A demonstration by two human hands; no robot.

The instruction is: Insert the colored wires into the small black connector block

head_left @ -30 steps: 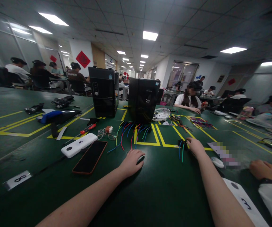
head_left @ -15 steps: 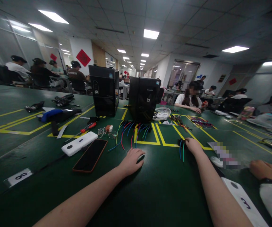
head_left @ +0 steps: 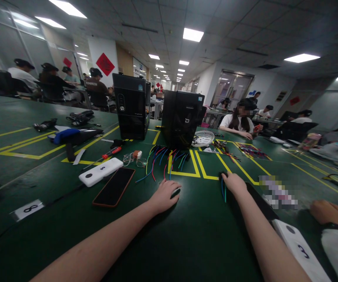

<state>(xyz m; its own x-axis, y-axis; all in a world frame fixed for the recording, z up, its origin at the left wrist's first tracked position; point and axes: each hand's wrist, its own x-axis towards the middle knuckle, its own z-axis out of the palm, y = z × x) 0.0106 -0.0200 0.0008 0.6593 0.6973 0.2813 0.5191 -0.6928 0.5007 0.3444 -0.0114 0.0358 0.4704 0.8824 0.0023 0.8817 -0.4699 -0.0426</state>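
My left hand (head_left: 165, 195) rests on the green tabletop, fingers curled. A small pale-edged thing (head_left: 175, 192) shows between its thumb and fingers; its kind is unclear. Farther right, my right hand (head_left: 234, 184) is closed on a small black piece (head_left: 223, 175), partly hidden by the fingers. From this piece, blue and green wires (head_left: 224, 192) hang toward me. Ahead of my left hand, a row of coloured wires (head_left: 153, 166) lies fanned out in front of a black computer case (head_left: 180, 121).
A second computer case (head_left: 130, 109) stands at the left. Left of my hand lie a phone (head_left: 114, 187), a white power bank (head_left: 101, 172) and a red-handled screwdriver (head_left: 112, 152). A white basket (head_left: 203, 138) is farther back. Another person's hand (head_left: 331, 213) rests at the right.
My right hand has shifted slightly left and nearer with the black piece and its wires. My left hand has hardly moved. The view has tilted a little.
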